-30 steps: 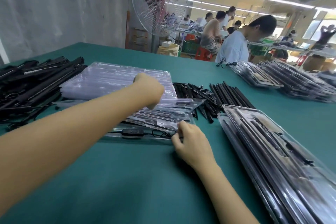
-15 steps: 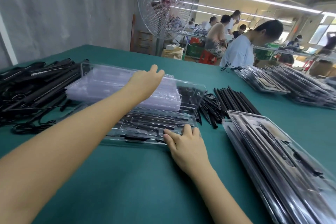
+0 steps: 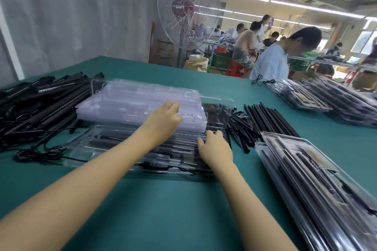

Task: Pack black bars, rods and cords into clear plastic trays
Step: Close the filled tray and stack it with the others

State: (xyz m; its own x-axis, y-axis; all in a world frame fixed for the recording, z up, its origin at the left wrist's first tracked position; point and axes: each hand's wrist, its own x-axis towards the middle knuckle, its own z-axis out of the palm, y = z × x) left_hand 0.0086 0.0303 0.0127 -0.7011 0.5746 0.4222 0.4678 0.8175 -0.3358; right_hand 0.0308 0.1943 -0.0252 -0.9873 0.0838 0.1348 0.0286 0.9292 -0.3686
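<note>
Centrally, right hand (image 3: 214, 147) on tray (image 3: 102, 145), left hand (image 3: 163, 121) beside

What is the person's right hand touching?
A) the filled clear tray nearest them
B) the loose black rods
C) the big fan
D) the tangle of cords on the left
A: the right hand rests on the right end of the filled tray; the loose rods lie farther right.

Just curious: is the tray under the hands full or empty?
Filled, at least partly: black bars and a cord lie inside the tray.
</note>
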